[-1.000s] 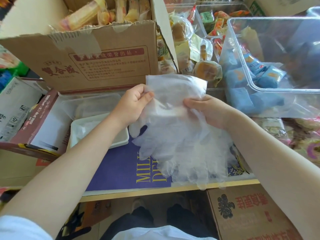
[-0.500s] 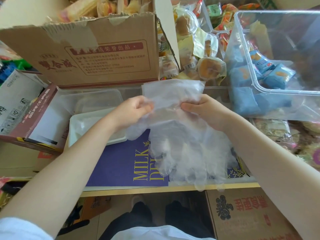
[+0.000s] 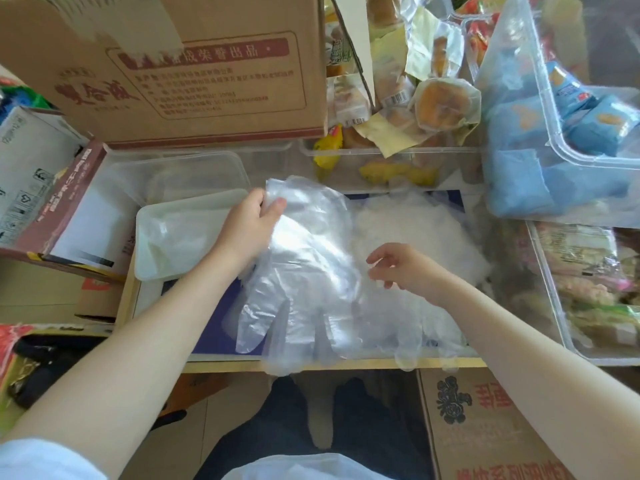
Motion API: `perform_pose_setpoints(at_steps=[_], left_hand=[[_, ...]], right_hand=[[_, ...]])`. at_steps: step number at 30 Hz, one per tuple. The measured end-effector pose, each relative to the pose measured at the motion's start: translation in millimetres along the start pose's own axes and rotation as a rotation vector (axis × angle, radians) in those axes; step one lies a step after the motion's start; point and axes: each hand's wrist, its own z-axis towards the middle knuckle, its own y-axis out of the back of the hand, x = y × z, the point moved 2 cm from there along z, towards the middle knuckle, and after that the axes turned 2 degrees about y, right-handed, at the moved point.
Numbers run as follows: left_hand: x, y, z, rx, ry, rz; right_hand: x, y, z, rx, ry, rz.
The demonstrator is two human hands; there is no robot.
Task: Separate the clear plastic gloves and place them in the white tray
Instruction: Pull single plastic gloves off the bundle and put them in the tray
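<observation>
One clear glove (image 3: 304,271) is pinched at its cuff in your left hand (image 3: 249,230), beside the white tray (image 3: 152,265); your right hand (image 3: 405,268) hangs loose, holding nothing

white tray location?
Head view, left of centre: the white tray sits on the table just left of the left hand, before a clear container.

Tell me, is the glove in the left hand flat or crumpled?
Flat: the clear glove hangs spread out, its finger shapes apart at the bottom, pinched at the cuff by the left hand.
</observation>
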Motion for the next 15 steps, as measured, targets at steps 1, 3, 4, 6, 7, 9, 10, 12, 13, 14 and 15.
perform_pose_setpoints(at_steps=[1,3,4,6,7,9,10,12,13,14,15], left_hand=[[4.9,-2.0,-0.5,0.001,0.017,0.048],[13.3,-6.2,-1.9,0.023,0.036,0.131],[16.1,-7.8,-3.1,0.039,0.029,0.161],[19.6,-10.8,-5.9,0.083,0.007,0.171],[20.7,-12.1,-7.4,0.107,0.001,0.160],[21.4,-14.6,-10.6,0.167,-0.001,0.124],[21.7,-15.9,-12.2,0.202,-0.005,0.109],[22.5,-17.5,-13.9,0.266,-0.025,0.108],[23.0,-18.1,-14.1,0.292,-0.033,0.114],[23.7,-18.6,-14.2,0.315,-0.039,0.119],[24.0,-19.2,-14.1,0.335,-0.046,0.125]], right_hand=[[-8.7,1.4,5.5,-0.098,-0.001,-0.146],[-21.1,6.9,12.1,-0.264,-0.009,-0.487],[-26.2,9.0,14.6,-0.328,-0.018,-0.609],[-36.2,11.7,18.9,-0.407,-0.083,-0.698],[-42.3,11.9,21.3,-0.415,-0.135,-0.683],[-54.8,9.2,26.2,-0.387,-0.216,-0.621],[-59.6,6.9,27.8,-0.378,-0.230,-0.625],[-63.8,5.3,29.6,-0.419,-0.210,-0.680],[-63.9,5.5,30.2,-0.461,-0.187,-0.698],[-63.0,5.6,30.4,-0.506,-0.158,-0.707],[-62.0,5.5,31.0,-0.543,-0.129,-0.711]])
